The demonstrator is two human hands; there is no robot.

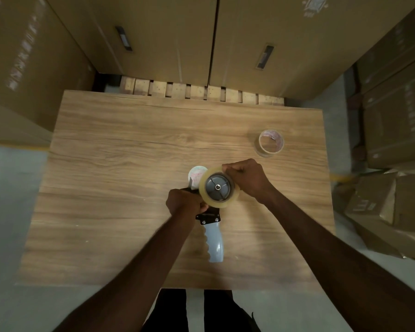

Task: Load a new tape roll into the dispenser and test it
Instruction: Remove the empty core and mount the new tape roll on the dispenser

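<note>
A tape dispenser (213, 236) with a pale grey handle and black frame lies over the middle of the wooden table (130, 152). A clear tape roll (205, 185) sits on its dark grey hub. My left hand (183, 203) grips the dispenser's black frame beside the roll. My right hand (246, 179) is closed on the roll's upper right edge, fingers pinching at the tape. An empty core with red print (195, 173) shows just behind the roll, partly hidden by it.
A nearly spent tape core (271, 143) stands at the table's far right. Tall cardboard boxes (285, 44) on a wooden pallet (192, 91) stand behind the table, more boxes (393, 200) stand to the right, and another box to the left.
</note>
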